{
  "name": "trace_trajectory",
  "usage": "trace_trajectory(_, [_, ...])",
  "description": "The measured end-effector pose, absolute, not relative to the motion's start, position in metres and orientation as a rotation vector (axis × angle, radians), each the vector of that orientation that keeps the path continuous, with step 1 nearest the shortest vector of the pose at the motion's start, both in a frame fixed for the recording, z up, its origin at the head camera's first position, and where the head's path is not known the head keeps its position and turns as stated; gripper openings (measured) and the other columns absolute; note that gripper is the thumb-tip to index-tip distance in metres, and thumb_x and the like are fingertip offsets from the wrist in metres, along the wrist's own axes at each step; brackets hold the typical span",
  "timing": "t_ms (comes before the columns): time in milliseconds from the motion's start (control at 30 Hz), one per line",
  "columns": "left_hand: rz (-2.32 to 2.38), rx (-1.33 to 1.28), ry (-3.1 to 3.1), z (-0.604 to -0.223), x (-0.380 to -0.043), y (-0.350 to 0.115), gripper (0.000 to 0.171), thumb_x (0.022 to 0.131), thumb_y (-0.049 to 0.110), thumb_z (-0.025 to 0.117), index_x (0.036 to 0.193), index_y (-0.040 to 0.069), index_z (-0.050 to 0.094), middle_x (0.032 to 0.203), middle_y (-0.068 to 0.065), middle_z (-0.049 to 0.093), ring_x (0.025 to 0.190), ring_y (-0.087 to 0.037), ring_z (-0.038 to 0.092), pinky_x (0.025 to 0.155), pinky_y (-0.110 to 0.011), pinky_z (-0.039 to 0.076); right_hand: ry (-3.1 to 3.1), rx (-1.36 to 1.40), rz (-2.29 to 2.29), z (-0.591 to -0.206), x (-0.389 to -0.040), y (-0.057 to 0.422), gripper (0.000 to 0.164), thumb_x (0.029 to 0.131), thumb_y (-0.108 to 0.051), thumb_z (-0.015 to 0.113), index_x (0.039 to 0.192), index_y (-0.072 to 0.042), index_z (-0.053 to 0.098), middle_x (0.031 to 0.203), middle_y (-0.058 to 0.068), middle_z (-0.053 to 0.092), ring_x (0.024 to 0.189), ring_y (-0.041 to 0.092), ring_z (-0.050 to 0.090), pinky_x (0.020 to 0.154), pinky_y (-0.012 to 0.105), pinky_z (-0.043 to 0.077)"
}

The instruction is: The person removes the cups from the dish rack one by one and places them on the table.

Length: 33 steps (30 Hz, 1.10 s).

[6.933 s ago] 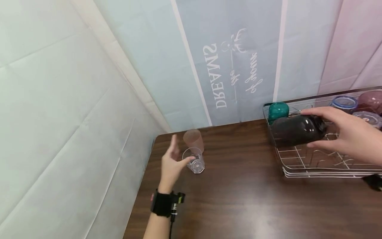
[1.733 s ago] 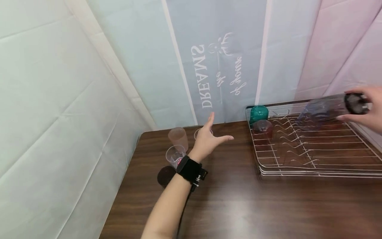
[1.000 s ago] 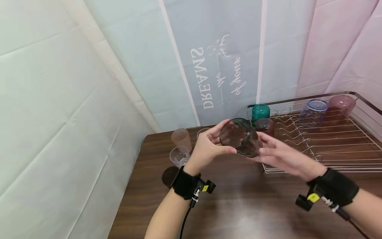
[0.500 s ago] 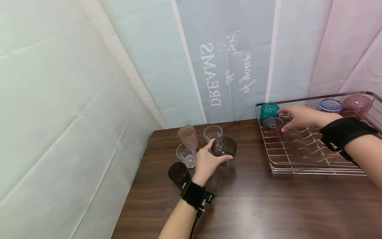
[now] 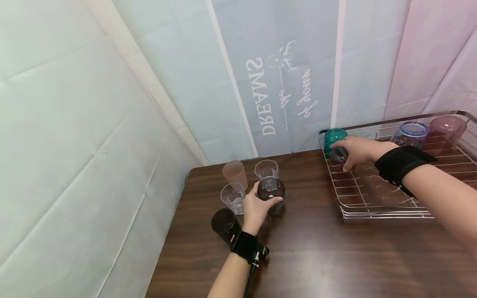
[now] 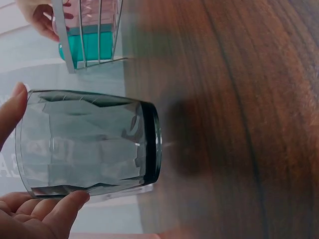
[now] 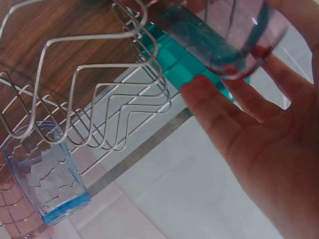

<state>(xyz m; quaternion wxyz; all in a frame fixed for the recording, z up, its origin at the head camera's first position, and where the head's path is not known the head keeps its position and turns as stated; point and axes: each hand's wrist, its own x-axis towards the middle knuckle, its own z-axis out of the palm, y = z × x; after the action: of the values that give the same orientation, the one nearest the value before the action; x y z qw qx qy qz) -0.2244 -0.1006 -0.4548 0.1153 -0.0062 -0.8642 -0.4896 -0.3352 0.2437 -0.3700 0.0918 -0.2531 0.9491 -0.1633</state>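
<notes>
My left hand [image 5: 255, 209] grips a grey see-through glass [image 5: 271, 188] by its sides, upright and mouth up. In the left wrist view the base of this glass [image 6: 89, 144] is close over the table. Over at the rack's left end, my right hand [image 5: 359, 151] has thumb and fingers around a pinkish glass [image 5: 338, 157] that stands upside down. A green glass [image 5: 331, 136] is right behind it in the corner. The right wrist view shows the fingers [image 7: 204, 97] curving about the pinkish glass [image 7: 239, 35], partly cut off by the frame.
The wire rack [image 5: 384, 214] also holds a blue-rimmed glass [image 5: 413, 130] and a rounded pink one [image 5: 447, 128]. Beside my left hand stand a dark cup [image 5: 225, 223], two clear glasses [image 5: 232, 196] and a frosted pinkish cup [image 5: 235, 174]. A fabric-covered wall [image 5: 179, 82] borders the table.
The dark cup went from my right hand to the table, and another clear glass stands there. The grey glass passed from right to left hand and lowered; my right hand returned to the rack.
</notes>
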Motion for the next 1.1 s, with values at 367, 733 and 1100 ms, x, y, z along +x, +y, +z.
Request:
trace_trajectory(367, [-1.408, 0.077, -2.471, -0.460, -0.231, -0.102, 0.089, 0.072, 0.026, 0.096, 0.143, -0.008, 0.055, 0.126, -0.028, 0.066, 0.114, -0.040, 0.065, 0.090, -0.049, 0.057, 2.838, -0.764, -0.457, -0.369, -0.336, 0.234, 0.078, 0.067, 0.006, 0.086, 0.137, 0.014, 0.052, 0.120, 0.038, 0.056, 0.089, 0.035, 0.058, 0.073, 0.048, 0.054])
trace_trajectory(733, [-1.394, 0.050, -2.538, -0.456, -0.230, -0.098, 0.096, 0.073, 0.032, 0.095, 0.147, -0.009, 0.049, 0.135, -0.027, 0.062, 0.121, -0.037, 0.063, 0.095, -0.048, 0.055, 2.856, -0.772, -0.449, -0.367, -0.331, 0.236, 0.077, 0.065, 0.008, 0.085, 0.134, 0.018, 0.052, 0.116, 0.040, 0.056, 0.087, 0.036, 0.057, 0.069, 0.046, 0.053])
trace_trajectory(1100, [-1.191, -0.161, -2.544, -0.423, -0.216, -0.094, 0.112, 0.078, 0.048, 0.087, 0.161, 0.000, 0.027, 0.164, -0.017, 0.030, 0.148, -0.028, 0.034, 0.113, -0.043, 0.042, 2.966, -0.768, -0.591, -0.339, -0.319, 0.264, 0.085, 0.066, 0.000, 0.087, 0.138, 0.019, 0.046, 0.113, 0.041, 0.059, 0.095, 0.047, 0.062, 0.079, 0.057, 0.054])
